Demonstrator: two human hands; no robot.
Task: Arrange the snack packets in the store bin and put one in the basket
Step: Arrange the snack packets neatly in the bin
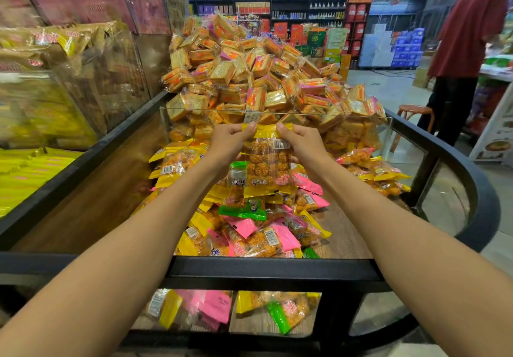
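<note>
Both hands held one packet upright above the bin (277,269); my left hand (230,142) and my right hand (301,144) each pinched the yellow top edge of the packet (268,159), fingers curled on it; through its clear front I saw round orange snacks and a barcode; its red writing was too small to read; below lay loose packets (249,226) in yellow, pink and green; behind a clear divider (277,113) rose a heap of square cracker packs (249,70), printing unreadable.
</note>
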